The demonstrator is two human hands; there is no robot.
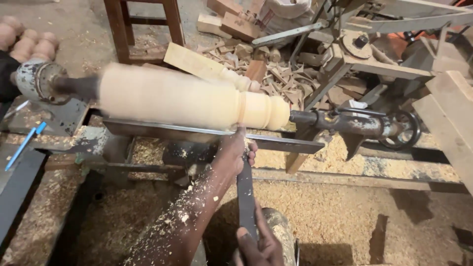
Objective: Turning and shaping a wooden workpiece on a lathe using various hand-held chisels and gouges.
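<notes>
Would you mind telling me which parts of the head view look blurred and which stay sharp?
Head view: the pale wooden workpiece on the lathe is smeared by motion blur; the left hand, the dark chisel and the sawdust look sharp; lighting is even, shadows soft.

Even, soft daylight, no glare, spinning pale wooden workpiece [182, 98] smeared with motion blur, sawdust-flecked forearm sharp, deep shadow under the lathe bed [276, 143], slight wide-angle stretch at the edges
</notes>
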